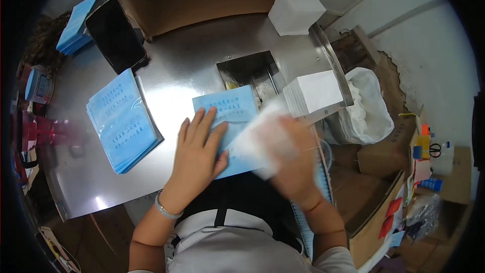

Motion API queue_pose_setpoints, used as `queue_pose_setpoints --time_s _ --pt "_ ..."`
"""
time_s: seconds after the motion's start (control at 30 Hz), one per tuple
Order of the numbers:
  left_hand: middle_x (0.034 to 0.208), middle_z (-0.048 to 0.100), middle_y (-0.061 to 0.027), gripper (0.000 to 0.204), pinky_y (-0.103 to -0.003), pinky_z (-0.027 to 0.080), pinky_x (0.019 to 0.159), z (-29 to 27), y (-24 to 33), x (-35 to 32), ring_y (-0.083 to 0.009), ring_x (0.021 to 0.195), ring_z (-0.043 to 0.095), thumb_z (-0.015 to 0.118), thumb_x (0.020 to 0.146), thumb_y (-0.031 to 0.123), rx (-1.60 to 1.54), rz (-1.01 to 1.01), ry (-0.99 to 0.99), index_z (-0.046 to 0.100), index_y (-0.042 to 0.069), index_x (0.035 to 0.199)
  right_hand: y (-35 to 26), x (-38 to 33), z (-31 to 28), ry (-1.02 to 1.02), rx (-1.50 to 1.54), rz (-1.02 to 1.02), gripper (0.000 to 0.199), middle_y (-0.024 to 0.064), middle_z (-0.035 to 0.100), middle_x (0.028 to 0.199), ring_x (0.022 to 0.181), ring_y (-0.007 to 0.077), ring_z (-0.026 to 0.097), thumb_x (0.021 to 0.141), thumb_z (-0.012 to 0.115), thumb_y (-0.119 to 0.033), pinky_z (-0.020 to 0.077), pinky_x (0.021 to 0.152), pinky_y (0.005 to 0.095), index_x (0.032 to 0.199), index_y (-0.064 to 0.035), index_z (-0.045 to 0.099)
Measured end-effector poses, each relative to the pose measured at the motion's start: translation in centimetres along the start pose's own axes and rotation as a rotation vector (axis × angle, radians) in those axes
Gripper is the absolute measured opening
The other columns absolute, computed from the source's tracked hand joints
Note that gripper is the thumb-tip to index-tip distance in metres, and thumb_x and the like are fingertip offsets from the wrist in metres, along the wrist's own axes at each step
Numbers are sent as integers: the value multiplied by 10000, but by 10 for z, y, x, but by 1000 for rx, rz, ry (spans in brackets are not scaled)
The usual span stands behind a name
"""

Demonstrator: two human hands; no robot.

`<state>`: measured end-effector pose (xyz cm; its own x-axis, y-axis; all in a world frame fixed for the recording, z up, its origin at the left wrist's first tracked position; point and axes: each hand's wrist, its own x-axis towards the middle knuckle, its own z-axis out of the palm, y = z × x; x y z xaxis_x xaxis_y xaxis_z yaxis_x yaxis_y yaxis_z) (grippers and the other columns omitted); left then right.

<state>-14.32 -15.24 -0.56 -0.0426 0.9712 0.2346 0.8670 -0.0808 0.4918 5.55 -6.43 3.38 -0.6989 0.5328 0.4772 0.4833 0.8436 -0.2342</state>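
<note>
Many glossy blue pouches (123, 121) lay stacked at left; the left hand (198, 147) pressed flat, fingers spread, on one blue pouch (230, 121) mid-table, while the right hand (290, 156) gripped a blurred soft white sheet (262, 141) beside square white stacks (316, 92).

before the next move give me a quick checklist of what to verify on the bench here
1. Left hand flat on the light blue pouch, pinning it to the steel table: ok.
2. Right hand grips the white sheet: ok, though it is motion-blurred.
3. Sheet lined up with the pouch opening: cannot tell, too blurred.
4. White sheet stack close by the right hand: ok.
5. Stack of blue pouches lies apart on the left, not under the hands: ok.
6. Only one sheet picked up: cannot tell.
</note>
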Motion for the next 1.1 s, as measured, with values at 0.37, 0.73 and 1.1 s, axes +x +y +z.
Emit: queue_pose_setpoints --time_s 0.37,0.73,1.1 --pt "1466 407 -211 290 -617 259 1091 6 6 -7 -484 1366 338 764 752 113 48 107 78 597 117 989 18 37 49 -72 297 -202 261 162 624 1109 1056 331 574 756 627 -12 401 1049 517 1009 38 667" --pt "1456 403 -223 536 -574 307 1067 -4 6 41 -422 1350 376 796 750 443 344 8 -59 596 101 1111 60 29 8 208 -154 355 256 120 605 1019 964 301 562 847 663 -10 470 836 403 1100 20 685" --pt "1386 478 -273 500 -385 454 791 -11 -14 11 -318 909 552 774 722 248 14 112 -52 627 73 1167 9 8 12 33 39 -51 323 130 630 1210 1096 344 606 839 621 -65 454 979 472 1158 -45 671"
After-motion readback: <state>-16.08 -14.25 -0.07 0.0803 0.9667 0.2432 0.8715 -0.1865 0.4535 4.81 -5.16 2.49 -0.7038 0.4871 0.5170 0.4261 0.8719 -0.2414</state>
